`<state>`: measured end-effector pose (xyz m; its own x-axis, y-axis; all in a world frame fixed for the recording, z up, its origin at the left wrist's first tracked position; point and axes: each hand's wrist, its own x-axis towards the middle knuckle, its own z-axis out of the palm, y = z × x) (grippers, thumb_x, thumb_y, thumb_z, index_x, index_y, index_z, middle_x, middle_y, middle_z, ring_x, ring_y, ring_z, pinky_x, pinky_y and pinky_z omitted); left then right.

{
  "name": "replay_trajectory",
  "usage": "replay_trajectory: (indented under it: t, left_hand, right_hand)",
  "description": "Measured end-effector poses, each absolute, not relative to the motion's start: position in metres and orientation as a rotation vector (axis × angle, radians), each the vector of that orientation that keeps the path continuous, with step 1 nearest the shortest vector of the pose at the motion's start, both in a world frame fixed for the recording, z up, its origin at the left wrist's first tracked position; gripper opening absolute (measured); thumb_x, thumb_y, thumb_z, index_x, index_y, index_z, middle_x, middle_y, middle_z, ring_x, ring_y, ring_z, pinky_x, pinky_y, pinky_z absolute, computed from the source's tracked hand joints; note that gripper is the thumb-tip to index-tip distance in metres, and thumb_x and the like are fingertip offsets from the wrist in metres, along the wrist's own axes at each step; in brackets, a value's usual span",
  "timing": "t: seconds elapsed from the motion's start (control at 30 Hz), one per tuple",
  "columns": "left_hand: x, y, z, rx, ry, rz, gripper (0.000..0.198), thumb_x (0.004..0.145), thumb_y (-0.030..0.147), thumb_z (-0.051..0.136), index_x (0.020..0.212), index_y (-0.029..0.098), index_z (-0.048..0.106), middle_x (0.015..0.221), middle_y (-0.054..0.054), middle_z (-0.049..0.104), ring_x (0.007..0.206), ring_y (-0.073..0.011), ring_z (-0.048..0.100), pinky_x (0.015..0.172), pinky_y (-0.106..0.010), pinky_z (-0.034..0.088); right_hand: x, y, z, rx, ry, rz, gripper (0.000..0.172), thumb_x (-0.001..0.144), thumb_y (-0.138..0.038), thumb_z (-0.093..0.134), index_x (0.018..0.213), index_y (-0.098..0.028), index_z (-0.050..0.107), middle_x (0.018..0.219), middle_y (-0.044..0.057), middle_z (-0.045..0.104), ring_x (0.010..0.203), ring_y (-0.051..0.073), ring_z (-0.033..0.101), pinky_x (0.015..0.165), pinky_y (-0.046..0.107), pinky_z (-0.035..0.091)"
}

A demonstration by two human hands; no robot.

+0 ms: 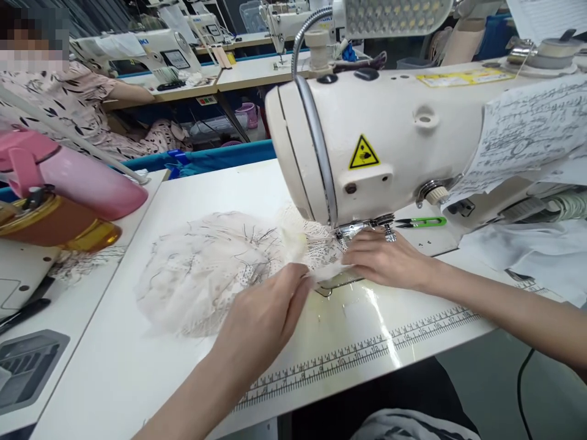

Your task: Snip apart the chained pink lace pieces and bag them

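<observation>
A heap of sheer off-white lace fabric [202,275] with dark loose threads lies on the white table, left of the sewing machine head [376,140]. My left hand [270,305] is closed on the fabric edge, in front of the heap. Beside the presser foot [353,231], my right hand [389,256] presses on the same fabric, its fingers held together over the edge. A narrow strip of the cloth stretches between both hands. The needle point is hidden.
Green thread snips [422,222] lie behind my right hand. A printed ruler [339,362] runs along the table's front edge. At left are a pink bottle [92,177] and an amber container [68,223]. White cloth [532,250] lies at right. Another person [82,104] sits at back left.
</observation>
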<state>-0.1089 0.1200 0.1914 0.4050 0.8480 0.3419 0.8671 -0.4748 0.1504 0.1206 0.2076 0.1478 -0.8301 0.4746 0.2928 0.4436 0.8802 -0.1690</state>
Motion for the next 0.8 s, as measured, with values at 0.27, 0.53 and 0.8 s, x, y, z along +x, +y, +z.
replay_trajectory:
  t: [0.27, 0.53, 0.8]
  left_hand:
    - [-0.093, 0.164, 0.163, -2.618, -1.141, -0.394, 0.027, 0.077, 0.001, 0.050, 0.095, 0.016, 0.063, 0.071, 0.000, 0.062, 0.064, -0.0157, 0.055, 0.068, -0.032, 0.039]
    - [-0.092, 0.163, 0.153, -2.461, -1.026, -0.561, 0.028, 0.084, 0.001, 0.044, 0.083, 0.017, 0.067, 0.069, 0.000, 0.061, 0.065, -0.0141, 0.054, 0.082, -0.036, 0.041]
    - [-0.097, 0.168, 0.132, -2.706, -1.072, -0.349, 0.047, 0.087, 0.012, 0.041, 0.133, 0.005, 0.047, 0.139, -0.013, 0.049, 0.130, -0.0239, 0.045, 0.109, -0.039, 0.038]
  right_hand:
    - [0.119, 0.208, 0.126, -0.546, -2.468, 0.173, 0.019, 0.097, -0.017, 0.048, 0.097, -0.016, 0.067, 0.091, 0.002, 0.068, 0.090, 0.018, 0.061, 0.078, 0.034, 0.048]
    - [0.114, 0.203, 0.131, -0.598, -2.458, -0.053, 0.025, 0.093, -0.006, 0.042, 0.095, -0.013, 0.066, 0.098, 0.005, 0.067, 0.098, 0.018, 0.059, 0.069, 0.029, 0.049]
    - [0.112, 0.205, 0.133, -0.575, -2.457, -0.099, 0.027, 0.091, -0.002, 0.045, 0.085, -0.015, 0.067, 0.084, 0.002, 0.068, 0.085, 0.014, 0.062, 0.073, 0.026, 0.051]
